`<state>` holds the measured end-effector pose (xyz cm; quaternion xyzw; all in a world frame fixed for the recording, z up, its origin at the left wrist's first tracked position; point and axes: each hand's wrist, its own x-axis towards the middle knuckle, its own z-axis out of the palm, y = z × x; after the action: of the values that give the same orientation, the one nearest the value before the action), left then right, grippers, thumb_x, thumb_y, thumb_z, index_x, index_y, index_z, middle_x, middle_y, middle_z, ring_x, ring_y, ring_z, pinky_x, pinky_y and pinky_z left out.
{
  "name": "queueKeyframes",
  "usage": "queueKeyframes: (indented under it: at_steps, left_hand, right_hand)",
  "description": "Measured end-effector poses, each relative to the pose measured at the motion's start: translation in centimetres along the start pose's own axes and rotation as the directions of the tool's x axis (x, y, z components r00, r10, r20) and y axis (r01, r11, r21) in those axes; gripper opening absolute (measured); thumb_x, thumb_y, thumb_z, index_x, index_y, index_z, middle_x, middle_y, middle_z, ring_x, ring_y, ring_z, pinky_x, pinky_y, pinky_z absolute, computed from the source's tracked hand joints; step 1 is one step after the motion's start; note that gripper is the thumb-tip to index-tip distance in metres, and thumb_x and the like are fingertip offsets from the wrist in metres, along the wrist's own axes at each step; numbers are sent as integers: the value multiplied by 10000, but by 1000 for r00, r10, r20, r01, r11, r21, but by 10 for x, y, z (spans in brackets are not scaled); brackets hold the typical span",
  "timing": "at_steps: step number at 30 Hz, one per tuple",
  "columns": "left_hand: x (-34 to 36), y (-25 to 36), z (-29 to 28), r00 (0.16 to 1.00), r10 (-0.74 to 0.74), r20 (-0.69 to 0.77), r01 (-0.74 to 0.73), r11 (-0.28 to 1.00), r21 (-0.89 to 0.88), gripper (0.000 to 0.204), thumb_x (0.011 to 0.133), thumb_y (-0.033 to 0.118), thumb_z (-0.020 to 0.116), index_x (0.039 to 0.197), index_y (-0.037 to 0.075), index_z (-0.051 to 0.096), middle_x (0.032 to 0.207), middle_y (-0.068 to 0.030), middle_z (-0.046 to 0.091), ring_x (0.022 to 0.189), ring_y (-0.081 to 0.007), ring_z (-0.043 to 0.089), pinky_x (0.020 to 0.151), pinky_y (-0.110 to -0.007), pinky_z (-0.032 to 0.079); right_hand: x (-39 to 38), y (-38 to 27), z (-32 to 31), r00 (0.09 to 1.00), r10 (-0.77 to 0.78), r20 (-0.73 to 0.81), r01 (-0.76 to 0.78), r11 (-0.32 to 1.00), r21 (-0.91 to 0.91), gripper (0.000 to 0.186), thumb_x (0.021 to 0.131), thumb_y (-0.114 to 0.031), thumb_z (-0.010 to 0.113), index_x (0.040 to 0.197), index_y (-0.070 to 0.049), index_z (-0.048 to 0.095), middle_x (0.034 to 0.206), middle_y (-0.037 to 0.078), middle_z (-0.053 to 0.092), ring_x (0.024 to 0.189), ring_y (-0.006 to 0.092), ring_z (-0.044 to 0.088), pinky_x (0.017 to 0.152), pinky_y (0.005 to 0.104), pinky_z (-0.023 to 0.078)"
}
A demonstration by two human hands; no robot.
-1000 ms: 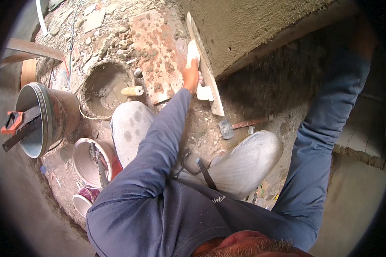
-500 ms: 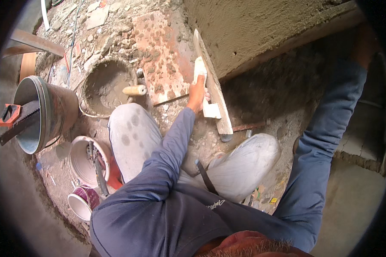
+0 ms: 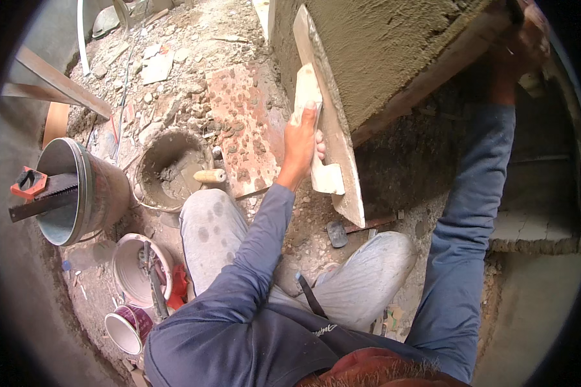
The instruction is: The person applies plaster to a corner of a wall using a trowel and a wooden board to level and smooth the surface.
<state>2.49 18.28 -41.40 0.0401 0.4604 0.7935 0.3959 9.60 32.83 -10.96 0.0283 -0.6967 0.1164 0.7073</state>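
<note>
My left hand is closed around the pale handle of a long wooden plastering float. The float stands nearly edge-on beside a block face coated in wet mortar; I cannot tell whether they touch. Along the lower edge of that face runs a wooden board. At the upper right, my right hand has its fingers curled by the board's far end, beside something dark. Shadow and blur hide what it grips.
To the left stand a mortar bucket with a trowel in it, a large bucket holding a handsaw, and two smaller pails. A mortar-spattered reddish panel lies ahead among rubble. A dark grey block lies by my knee.
The float has moved away from me along the mortar face, uncovering the grey block below it. My right hand has come up and leftward, nearer the board's end. The whole view has shifted.
</note>
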Motion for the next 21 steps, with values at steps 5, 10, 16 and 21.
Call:
queueKeyframes:
  at_steps: [5, 10, 16, 21]
  left_hand:
    - [-13, 52, 37, 987, 133, 95, -140, 988, 68, 510, 984, 593, 592, 1020, 90, 513, 600, 27, 457, 432, -72, 456, 367, -248, 408]
    - [-32, 109, 67, 890, 401, 218, -442, 877, 190, 605, 960, 658, 563, 1001, 56, 518, 619, 39, 475, 439, -48, 464, 382, -212, 443]
    - [-53, 187, 126, 673, 634, 382, -735, 632, 245, 628, 964, 692, 520, 921, 66, 534, 607, 3, 492, 433, -86, 528, 387, -257, 459]
    - [-31, 231, 153, 655, 648, 389, -743, 647, 174, 462, 1022, 548, 557, 909, 102, 595, 559, 39, 448, 434, -88, 442, 402, -266, 374]
  right_hand:
    - [16, 33, -28, 981, -178, 76, 189, 967, -171, 450, 1080, -359, 383, 1123, -42, 699, 916, 66, 701, 857, 196, 647, 830, 337, 483]
    - [13, 35, -17, 990, -132, 44, 140, 948, -287, 426, 1079, -336, 386, 1120, -52, 701, 931, 78, 704, 881, 225, 648, 866, 363, 474]
    - [17, 36, -21, 991, -134, 14, 130, 925, -357, 399, 1078, -308, 390, 1116, -64, 703, 949, 92, 708, 910, 259, 649, 909, 395, 463]
    - [15, 39, -24, 841, -520, 149, 460, 542, -703, 382, 1085, -307, 387, 1109, -63, 680, 895, 110, 676, 867, 278, 647, 806, 390, 488]
